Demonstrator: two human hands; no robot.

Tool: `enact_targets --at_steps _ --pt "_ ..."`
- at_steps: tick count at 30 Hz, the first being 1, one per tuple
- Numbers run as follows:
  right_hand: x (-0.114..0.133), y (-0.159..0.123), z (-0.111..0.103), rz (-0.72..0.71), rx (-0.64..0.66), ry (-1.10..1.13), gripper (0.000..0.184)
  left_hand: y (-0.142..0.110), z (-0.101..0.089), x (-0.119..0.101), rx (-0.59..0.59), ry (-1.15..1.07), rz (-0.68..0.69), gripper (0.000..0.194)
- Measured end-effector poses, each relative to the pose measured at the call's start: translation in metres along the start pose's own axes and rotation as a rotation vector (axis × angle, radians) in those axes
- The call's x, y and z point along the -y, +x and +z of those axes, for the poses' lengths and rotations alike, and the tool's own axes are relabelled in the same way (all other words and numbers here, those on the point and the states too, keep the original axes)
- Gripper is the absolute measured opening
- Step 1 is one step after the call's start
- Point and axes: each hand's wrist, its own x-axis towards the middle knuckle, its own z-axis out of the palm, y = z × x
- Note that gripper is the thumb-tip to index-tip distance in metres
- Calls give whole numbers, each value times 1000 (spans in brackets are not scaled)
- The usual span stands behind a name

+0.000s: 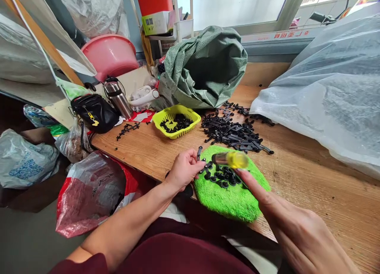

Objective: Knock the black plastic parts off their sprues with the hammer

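My left hand [184,170] pinches a small black plastic part [199,152] at the edge of a bright green fuzzy cloth pad [228,198]. Several similar black parts [221,178] lie on the pad. My right hand [297,234] is over the pad's right side, its index finger stretched forward. It appears to hold a small hammer with a yellow and steel head [230,160], blurred above the pad, with its handle hidden. A large heap of black parts [233,133] lies on the wooden table [311,179] beyond the pad.
A yellow plastic basket [169,125] holds more black parts. Behind it are a green woven sack [204,68], a steel flask [118,99] and a black bag [95,113]. Clear plastic sheeting [326,96] covers the right side. Plastic bags [90,195] sit on the floor at left.
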Motion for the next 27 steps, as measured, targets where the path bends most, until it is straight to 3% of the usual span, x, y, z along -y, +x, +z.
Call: enact_targets --at_steps 4,8,13,16,21,27 --pt "-1 0 0 -12 85 -33 70 1 -1 5 -14 34 56 26" --pt "1 0 2 4 -12 42 66 1 -4 11 -6 79 145 26" --pt "3 2 3 -2 53 0 70 -2 -6 9 -46 247 266 25" --pt "2 1 2 15 -30 75 65 -2 -6 7 -27 255 281 26" --pt "2 -1 4 44 88 12 66 0 -7 11 -40 276 295 26" --pt "0 -4 16 69 51 -107 71 2 -6 15 -46 230 256 28"
